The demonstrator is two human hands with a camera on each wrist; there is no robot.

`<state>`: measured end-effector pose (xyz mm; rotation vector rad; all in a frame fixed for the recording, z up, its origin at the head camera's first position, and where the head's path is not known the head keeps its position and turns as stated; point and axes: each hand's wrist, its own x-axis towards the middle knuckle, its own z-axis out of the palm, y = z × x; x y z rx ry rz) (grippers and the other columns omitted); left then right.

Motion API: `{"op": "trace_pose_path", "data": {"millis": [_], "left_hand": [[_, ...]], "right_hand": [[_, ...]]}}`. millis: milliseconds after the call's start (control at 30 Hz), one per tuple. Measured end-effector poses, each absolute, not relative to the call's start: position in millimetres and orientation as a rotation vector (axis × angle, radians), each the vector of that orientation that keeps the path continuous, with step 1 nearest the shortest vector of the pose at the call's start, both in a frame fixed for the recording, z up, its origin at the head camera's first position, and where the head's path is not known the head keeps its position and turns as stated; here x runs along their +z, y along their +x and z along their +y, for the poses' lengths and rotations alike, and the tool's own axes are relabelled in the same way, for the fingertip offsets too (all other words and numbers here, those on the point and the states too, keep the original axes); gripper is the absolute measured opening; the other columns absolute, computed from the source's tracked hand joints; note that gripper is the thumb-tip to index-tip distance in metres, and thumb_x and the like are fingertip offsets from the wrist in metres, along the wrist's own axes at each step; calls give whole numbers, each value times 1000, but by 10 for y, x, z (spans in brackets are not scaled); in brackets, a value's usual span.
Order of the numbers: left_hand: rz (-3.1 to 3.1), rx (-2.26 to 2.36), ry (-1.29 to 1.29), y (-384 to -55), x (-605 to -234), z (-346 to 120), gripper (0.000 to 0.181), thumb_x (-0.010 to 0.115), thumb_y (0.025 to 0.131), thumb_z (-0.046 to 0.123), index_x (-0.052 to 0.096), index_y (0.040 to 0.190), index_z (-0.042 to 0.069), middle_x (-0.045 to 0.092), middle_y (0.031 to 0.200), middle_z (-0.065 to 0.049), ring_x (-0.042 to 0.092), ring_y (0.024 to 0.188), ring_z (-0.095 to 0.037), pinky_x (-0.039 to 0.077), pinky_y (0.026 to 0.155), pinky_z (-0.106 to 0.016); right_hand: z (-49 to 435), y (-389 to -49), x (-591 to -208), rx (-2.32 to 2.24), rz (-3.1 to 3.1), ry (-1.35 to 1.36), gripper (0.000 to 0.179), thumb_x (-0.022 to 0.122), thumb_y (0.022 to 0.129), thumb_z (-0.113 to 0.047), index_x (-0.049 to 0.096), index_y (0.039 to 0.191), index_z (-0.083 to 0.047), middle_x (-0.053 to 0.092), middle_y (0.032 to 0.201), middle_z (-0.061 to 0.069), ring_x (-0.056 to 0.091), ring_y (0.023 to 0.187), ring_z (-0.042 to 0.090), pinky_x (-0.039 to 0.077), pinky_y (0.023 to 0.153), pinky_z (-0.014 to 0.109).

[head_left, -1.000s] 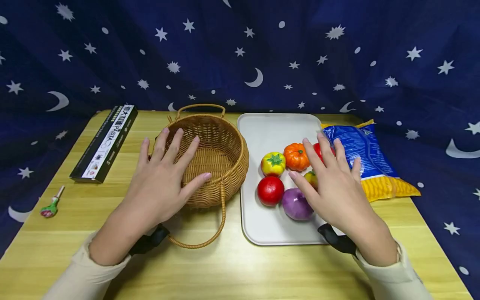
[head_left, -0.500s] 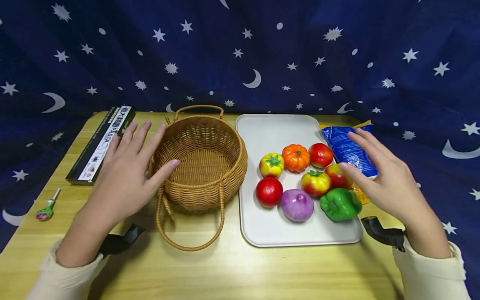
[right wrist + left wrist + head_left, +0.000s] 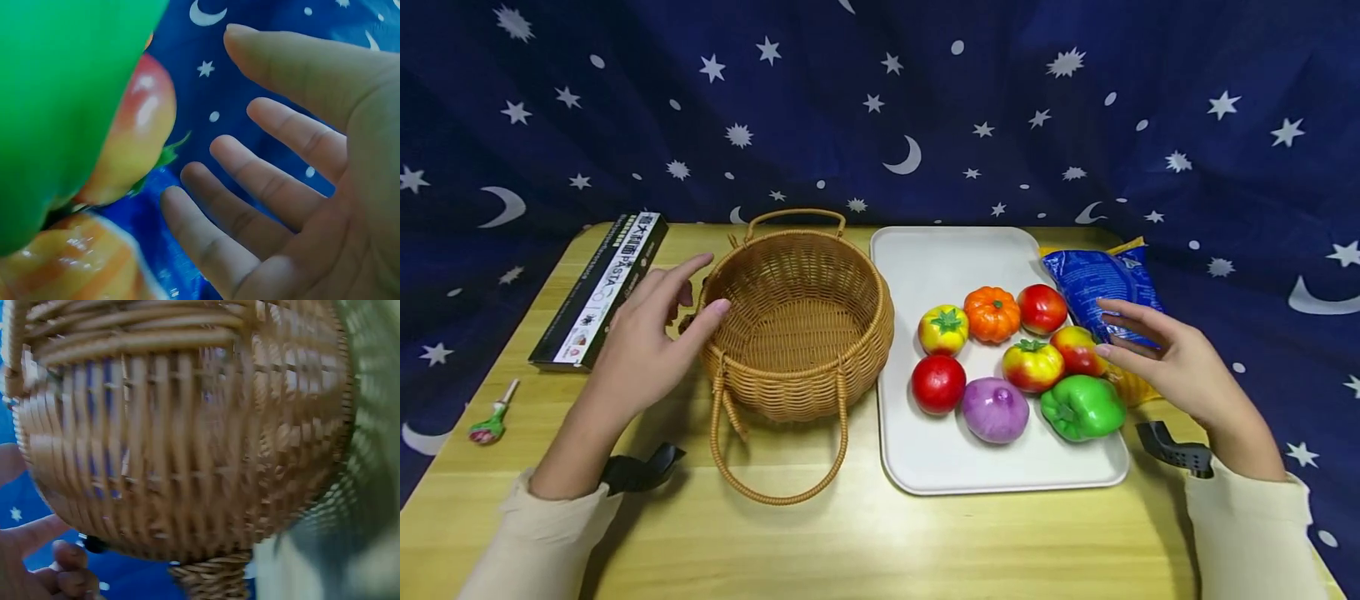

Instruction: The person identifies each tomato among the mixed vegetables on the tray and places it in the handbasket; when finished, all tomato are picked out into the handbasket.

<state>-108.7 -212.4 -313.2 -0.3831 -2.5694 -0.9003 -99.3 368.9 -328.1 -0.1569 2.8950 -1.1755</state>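
Observation:
My left hand (image 3: 643,337) hovers at the left side of a round wicker basket (image 3: 797,392), fingers loosely bent and thumb near the rim, holding nothing. Woven slats of the basket (image 3: 175,437) fill most of the left wrist view. On the right, my right hand (image 3: 1180,375) hangs beside the tray with fingers relaxed and nothing in them. Nearest to it are a green bell pepper (image 3: 1082,407) and a red-yellow fruit (image 3: 1077,351). The right wrist view shows its spread fingers (image 3: 275,187) apart from the pepper (image 3: 62,106).
A white tray (image 3: 955,258) holds an orange pumpkin (image 3: 992,314), a purple onion-like vegetable (image 3: 996,410) and several red or yellow fruits. Behind the right hand lies a blue-yellow bag (image 3: 1097,279). At left are a pasta box (image 3: 598,292) and a lollipop (image 3: 490,425).
Both hands have moved outward from over the basket and tray, uncovering the pepper and fruits. Since half a second ago the fingers of both have bent more. Basket and tray contents stay put.

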Motion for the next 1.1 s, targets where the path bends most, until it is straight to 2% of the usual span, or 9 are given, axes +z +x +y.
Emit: {"op": "trace_pose_path", "data": {"millis": [33,267,367,467,533,633,767,833,1100], "left_hand": [[-2555,-916,-383,-1105,-3156,-2134,55,69,99,32,52,151,22,50,93,-9,40,79,-20,26,67,-35],[-2514,-1109,-311,-1175,-3303,-2200,40,69,99,27,62,137,15,45,80,-7,37,65,-16,28,60,-30],[-2406,-1319,-335,-1220,-3380,-2227,36,67,100,15,63,135,9,45,79,-4,38,64,-13,31,57,-25],[-2235,-1589,-402,-1264,-3444,-2255,40,65,97,0,60,137,2,45,78,-3,39,66,-12,33,57,-21],[-2143,-1726,-450,-1285,-3476,-2271,41,63,96,-6,60,136,-4,45,80,-2,40,69,-13,34,59,-20],[-2134,-1760,-475,-1294,-3486,-2277,35,63,97,-3,62,133,-5,45,81,-2,41,72,-14,34,61,-20],[-2190,-1725,-458,-1291,-3479,-2273,32,63,99,1,64,131,-4,43,81,-3,41,71,-15,35,61,-21],[-2212,-1710,-450,-1287,-3477,-2270,32,62,100,1,64,131,-4,43,80,-3,41,70,-15,35,60,-21],[-2217,-1733,-457,-1303,-3487,-2258,32,63,100,2,64,131,-3,43,79,-2,40,68,-15,34,59,-22]], "right_hand": [[3702,-997,-3314,-1214,2873,-149,59,72,97,-23,50,151,-15,52,143,20,58,107,-12,46,82,7],[3708,-1065,-3475,-1318,2796,-196,61,74,96,-17,49,151,-14,50,146,18,56,119,-2,47,86,9],[3692,-1086,-3503,-1316,2792,-197,61,75,95,-16,50,150,-11,50,146,16,53,122,0,45,88,9],[3670,-1086,-3517,-1287,2786,-166,60,75,95,-19,51,149,-11,48,148,13,52,127,9,43,89,8],[3649,-1079,-3517,-1233,2791,-161,59,74,96,-24,52,149,-13,48,149,13,51,130,19,43,87,7],[3619,-1073,-3512,-1138,2816,-157,54,73,97,-33,56,146,-19,49,149,10,50,127,28,45,85,8],[3602,-1061,-3513,-1060,2862,-142,47,71,97,-38,61,141,-26,53,148,7,49,121,20,47,80,12],[3602,-1053,-3517,-1042,2875,-144,47,72,97,-39,62,141,-26,53,148,8,50,120,20,47,79,13],[3620,-1030,-3524,-1031,2898,-142,47,72,96,-40,64,140,-23,55,147,11,50,126,35,44,79,11]]}}
